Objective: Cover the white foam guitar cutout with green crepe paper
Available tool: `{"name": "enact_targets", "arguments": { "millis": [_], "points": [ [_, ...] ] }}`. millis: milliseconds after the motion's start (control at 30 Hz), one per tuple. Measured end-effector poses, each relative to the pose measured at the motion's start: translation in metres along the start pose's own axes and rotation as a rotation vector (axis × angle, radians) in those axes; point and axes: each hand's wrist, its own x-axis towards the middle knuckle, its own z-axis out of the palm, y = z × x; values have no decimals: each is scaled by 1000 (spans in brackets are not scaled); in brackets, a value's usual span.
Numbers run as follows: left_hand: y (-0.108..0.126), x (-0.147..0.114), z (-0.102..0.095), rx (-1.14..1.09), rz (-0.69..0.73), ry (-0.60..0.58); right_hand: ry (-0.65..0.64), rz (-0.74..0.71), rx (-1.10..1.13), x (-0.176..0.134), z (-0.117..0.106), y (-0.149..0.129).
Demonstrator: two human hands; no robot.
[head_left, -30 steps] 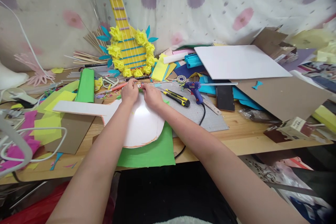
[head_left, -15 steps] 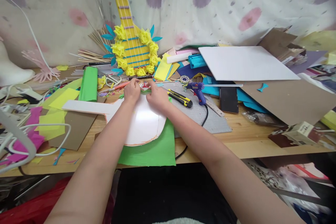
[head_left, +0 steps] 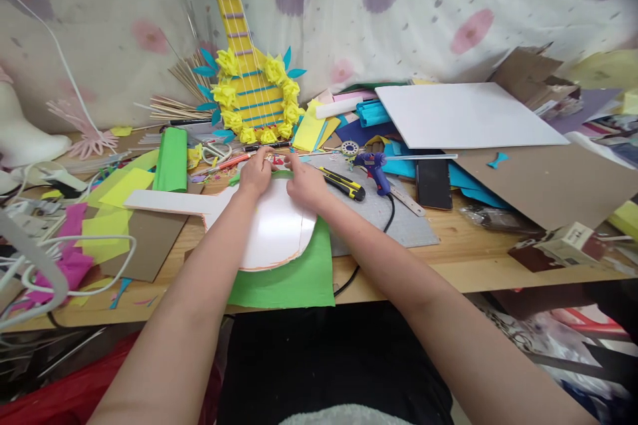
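Note:
A white board cut-out [head_left: 272, 229] in the shape of a lute or guitar lies flat, its neck pointing left. Beneath it is a sheet of green paper [head_left: 299, 289], which shows past the near and right edges. At the far rim of the cut-out, a green strip of that paper is turned up between my hands. My left hand [head_left: 256, 174] is closed on this paper edge with curled fingers. Close beside it, my right hand [head_left: 305, 182] pinches the same edge from the right. The fingertips of both are partly hidden.
A yellow paper guitar with flowers [head_left: 259, 99] leans at the back. To the right lie a yellow-black utility knife [head_left: 343, 184], a blue glue gun [head_left: 373, 169] with its cord, a phone [head_left: 433, 182] and a white board [head_left: 468, 116]. White cables [head_left: 132, 249] loop at left.
My two hands stay at the far rim of the cut-out, with only small finger movements. The whole view has shifted slightly; nothing else has visibly moved on the table.

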Motion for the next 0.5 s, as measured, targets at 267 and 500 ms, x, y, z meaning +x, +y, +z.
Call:
{"name": "enact_targets", "arguments": {
  "millis": [267, 500],
  "points": [
    [1, 0, 2, 49, 16, -17, -77, 81, -55, -5, -13, 20],
    [3, -8, -2, 38, 227, -42, 2, 74, -123, -10, -5, 15]
  ]
}}
